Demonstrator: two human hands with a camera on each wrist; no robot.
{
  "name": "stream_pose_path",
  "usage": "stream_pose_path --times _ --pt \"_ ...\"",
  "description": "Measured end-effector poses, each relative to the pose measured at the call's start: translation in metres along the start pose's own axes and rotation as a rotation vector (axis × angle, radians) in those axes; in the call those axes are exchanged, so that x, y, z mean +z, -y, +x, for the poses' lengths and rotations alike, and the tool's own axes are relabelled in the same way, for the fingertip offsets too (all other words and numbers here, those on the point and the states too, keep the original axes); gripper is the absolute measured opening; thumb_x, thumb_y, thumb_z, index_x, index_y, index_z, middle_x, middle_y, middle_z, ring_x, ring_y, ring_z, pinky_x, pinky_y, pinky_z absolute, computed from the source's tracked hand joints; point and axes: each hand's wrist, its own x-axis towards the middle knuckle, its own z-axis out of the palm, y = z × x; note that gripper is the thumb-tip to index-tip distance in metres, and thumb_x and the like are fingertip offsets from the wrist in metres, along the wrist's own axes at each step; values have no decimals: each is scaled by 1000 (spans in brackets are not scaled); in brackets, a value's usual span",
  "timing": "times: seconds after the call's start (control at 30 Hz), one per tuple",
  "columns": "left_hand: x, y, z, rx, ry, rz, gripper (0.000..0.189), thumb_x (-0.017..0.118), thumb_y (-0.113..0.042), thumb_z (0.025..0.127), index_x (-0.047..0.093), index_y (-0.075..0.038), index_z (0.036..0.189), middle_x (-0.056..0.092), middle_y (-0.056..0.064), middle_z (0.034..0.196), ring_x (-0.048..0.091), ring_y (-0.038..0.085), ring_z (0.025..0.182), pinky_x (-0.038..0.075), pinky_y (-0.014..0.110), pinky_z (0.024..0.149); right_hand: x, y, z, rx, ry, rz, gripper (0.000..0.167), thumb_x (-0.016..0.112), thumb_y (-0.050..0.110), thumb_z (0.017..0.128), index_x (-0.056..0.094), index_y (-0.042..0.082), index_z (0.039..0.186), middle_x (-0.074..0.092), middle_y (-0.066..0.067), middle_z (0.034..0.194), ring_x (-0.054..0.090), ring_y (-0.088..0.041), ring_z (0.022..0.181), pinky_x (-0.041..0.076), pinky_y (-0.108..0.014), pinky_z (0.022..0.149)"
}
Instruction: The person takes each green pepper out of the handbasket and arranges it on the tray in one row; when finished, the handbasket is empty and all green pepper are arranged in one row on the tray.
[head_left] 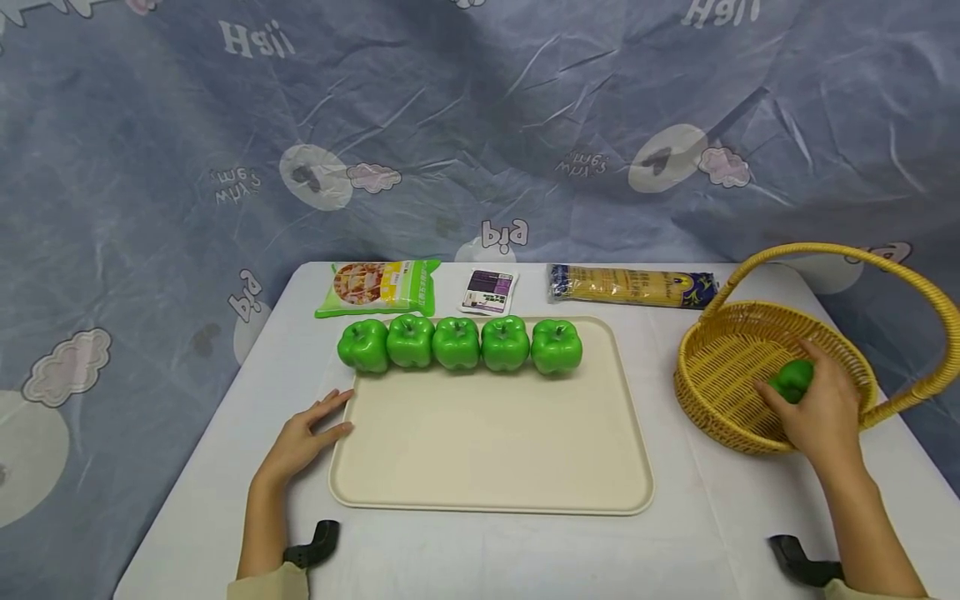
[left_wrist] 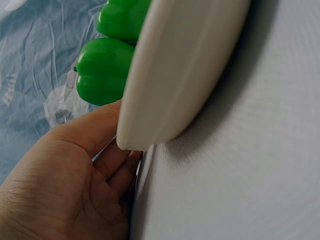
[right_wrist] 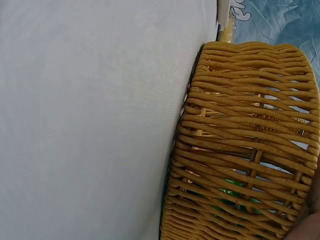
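My right hand [head_left: 827, 410] reaches into a yellow wicker basket [head_left: 712, 417] and grips a green bell pepper [head_left: 792, 380] between thumb and fingers. In the right wrist view the basket's woven side [right_wrist: 245, 125] hides most of that hand, and green shows through the gaps. My left hand [head_left: 300, 437] rests at the left edge of a cream tray [head_left: 491, 442], fingers loosely extended and touching its rim. Several green bell peppers [head_left: 456, 342] stand in a row along the tray's far side, the leftmost over the corner.
Behind the tray lie a green food packet [head_left: 382, 286], a small white and purple packet [head_left: 489, 292] and a long pack of dry noodles [head_left: 630, 286]. The basket's tall handle [head_left: 930, 308] leans out to the right. A grey-blue cloth hangs behind the white table.
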Motion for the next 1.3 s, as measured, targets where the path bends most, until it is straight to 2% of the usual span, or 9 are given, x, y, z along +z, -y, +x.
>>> stream_pose_path --times 0.2,0.37,0.5,0.63,0.77,0.9,1.03,1.3 --pt "0 3 -1 -10 1 4 57 69 -39 82 52 -23 133 34 13 145 20 38 135 16 60 105 1 1 4 -7 30 -9 83 72 10 80 20 -3 143 34 -38 123 34 -52 103 29 -63 76" --pt "0 2 -2 -13 2 5 57 69 -39 81 52 -23 133 34 14 145 20 38 135 15 61 104 2 0 9 -82 63 -2 83 75 9 77 24 -6 141 38 -36 114 38 -46 90 30 -53 65" --pt "1 1 -2 -7 1 0 57 69 -38 82 52 -22 133 34 14 145 21 38 135 16 60 105 3 -2 13 -134 101 -7 83 77 8 75 26 -8 139 37 -36 116 38 -45 89 30 -52 65" --pt "2 2 -2 -11 9 -4 57 69 -39 81 52 -22 133 33 14 145 21 38 135 16 61 105 6 -2 18 -179 144 2 84 77 4 72 26 -11 137 32 -38 124 36 -49 97 30 -60 73" --pt "2 4 -1 -11 7 2 57 69 -39 82 52 -22 133 33 14 145 21 37 135 16 61 104 9 -3 22 -208 170 13 84 76 -3 68 26 -14 135 30 -39 125 34 -51 102 29 -63 80" --pt "2 4 0 -5 6 -4 57 69 -39 82 52 -22 134 33 13 145 21 36 135 15 61 104 9 -5 23 -199 195 24 84 73 -7 68 24 -13 136 28 -41 127 23 -54 122 20 -66 96" --pt "1 2 0 -6 6 -5 58 69 -39 81 52 -21 134 33 14 145 21 37 135 15 61 104 9 -8 25 -223 213 25 83 72 -11 65 26 -13 135 27 -41 130 7 -51 132 6 -62 105" --pt "0 2 0 11 -4 -1 56 69 -37 82 53 -21 133 35 15 144 22 39 134 16 60 105 8 -13 27 -271 241 0 84 72 -13 63 29 -13 134 21 -41 136 6 -50 132 -1 -56 108"
